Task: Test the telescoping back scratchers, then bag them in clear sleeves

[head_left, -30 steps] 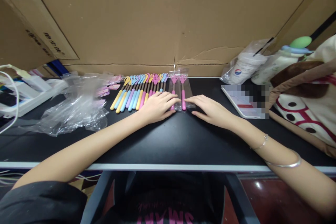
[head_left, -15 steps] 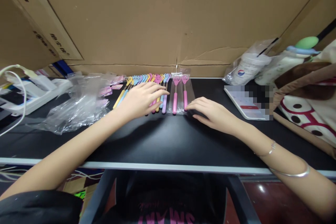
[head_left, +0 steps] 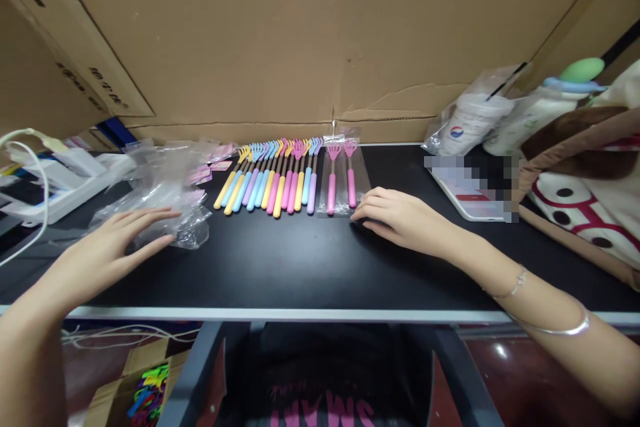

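Observation:
My left hand (head_left: pixel 120 243) is open, thumb apart from the fingers, over the near side of a heap of clear plastic bags (head_left: pixel 165 180); it holds nothing. A row of several back scratchers (head_left: pixel 265 187) with yellow, blue, purple and pink handles lies side by side on the black table, claw heads toward the cardboard. Just right of them, two pink back scratchers (head_left: pixel 332 190) lie in clear bags. My right hand (head_left: pixel 393 217) rests with loosely bent fingers and thumb apart, fingertips by the lower corner of the right bag. Nothing shows in its grasp.
A white power strip (head_left: pixel 75 193) with cables stands at the left. Pink cards (head_left: pixel 203 175) lie by the bags. At the right are a phone (head_left: pixel 463 197), a bagged cup (head_left: pixel 470 123), a bottle (head_left: pixel 555 113) and a cloth bag (head_left: pixel 595 207). Cardboard (head_left: pixel 240 33) walls the back.
My left hand has moved left and nearer, from above the back scratchers to the plastic bags, uncovering the whole row. My right hand has stayed almost where it was.

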`<state>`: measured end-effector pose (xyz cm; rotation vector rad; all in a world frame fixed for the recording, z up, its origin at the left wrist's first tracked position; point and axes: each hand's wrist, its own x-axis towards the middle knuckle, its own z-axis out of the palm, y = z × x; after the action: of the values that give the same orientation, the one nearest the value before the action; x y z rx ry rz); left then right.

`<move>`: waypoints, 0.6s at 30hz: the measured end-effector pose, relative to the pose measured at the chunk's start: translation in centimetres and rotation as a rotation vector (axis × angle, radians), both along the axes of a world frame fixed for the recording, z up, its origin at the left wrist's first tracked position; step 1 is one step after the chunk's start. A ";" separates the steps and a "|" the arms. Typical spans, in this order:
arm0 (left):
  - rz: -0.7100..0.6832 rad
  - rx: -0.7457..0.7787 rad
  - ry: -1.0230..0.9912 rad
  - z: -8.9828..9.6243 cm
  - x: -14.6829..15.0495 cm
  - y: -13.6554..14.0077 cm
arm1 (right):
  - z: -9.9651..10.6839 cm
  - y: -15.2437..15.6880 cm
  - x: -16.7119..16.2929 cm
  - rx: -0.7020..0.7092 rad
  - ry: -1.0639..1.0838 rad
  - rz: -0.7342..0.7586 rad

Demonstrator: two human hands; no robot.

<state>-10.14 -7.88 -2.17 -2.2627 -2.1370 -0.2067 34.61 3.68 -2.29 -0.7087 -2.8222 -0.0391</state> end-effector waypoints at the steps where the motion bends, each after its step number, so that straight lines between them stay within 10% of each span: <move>1: 0.017 -0.005 -0.006 -0.4 -0.3 -0.4 | 0.0 0.0 0.0 0.002 0.001 0.001; 18: 0.425 0.408 0.032 -3.4 -1.6 -0.9 | -0.2 -0.1 0.2 0.027 0.003 -0.001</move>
<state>-11.74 -8.79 -5.54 -1.5520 -2.2421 -0.5291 34.77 3.57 -2.48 -0.7031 -2.8132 -0.0762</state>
